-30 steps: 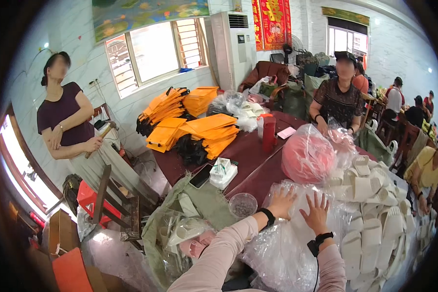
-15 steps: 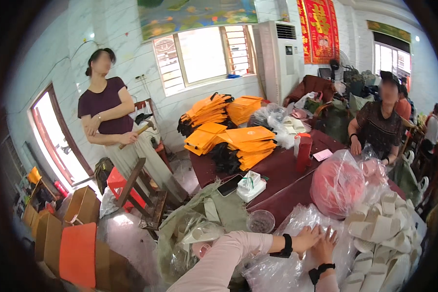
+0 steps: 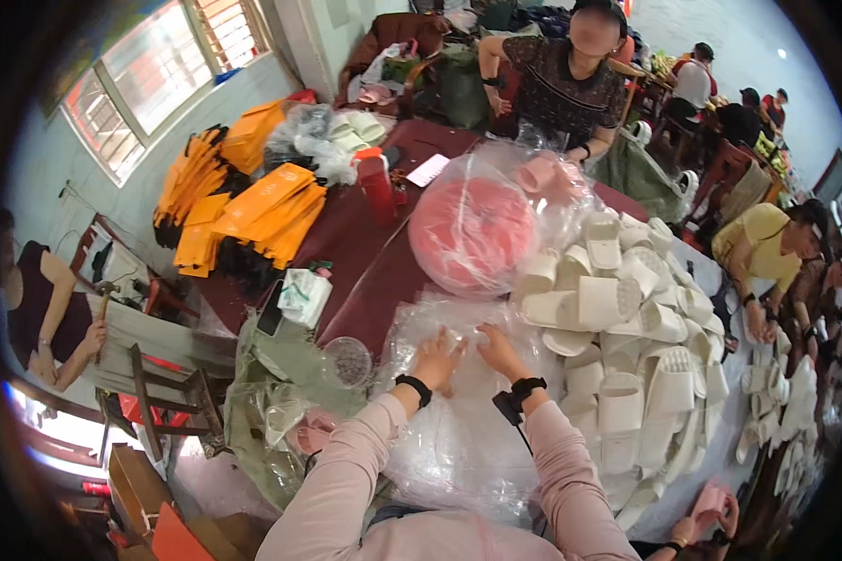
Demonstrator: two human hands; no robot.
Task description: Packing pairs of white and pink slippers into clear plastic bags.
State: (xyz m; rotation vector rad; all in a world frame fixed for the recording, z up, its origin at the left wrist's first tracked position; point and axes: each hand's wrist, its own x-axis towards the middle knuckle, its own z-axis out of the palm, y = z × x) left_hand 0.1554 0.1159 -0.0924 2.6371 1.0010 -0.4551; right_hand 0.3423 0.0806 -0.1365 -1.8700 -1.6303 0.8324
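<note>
My left hand [image 3: 437,357] and my right hand [image 3: 498,349] rest close together on a heap of clear plastic bags [image 3: 458,439] on the table in front of me. Both hands press or pinch the crinkled plastic; which bag each one grips I cannot tell. A black band sits on each wrist. To the right of my hands lies a big pile of white slippers [image 3: 631,346]. Just beyond my hands stands a clear bag full of pink slippers [image 3: 472,234].
A small clear bowl [image 3: 348,360], a phone [image 3: 271,308] and a tissue pack [image 3: 303,294] lie left of my hands on the dark red table [image 3: 365,271]. Orange bags [image 3: 253,210] are stacked farther left. A person [image 3: 561,75] sits across; others sit right. Another person [image 3: 47,318] with a hammer stands left.
The view has tilted down and swung right. My hands have drawn together on the plastic bags, from spread flat a second ago to fingers curled on the plastic.
</note>
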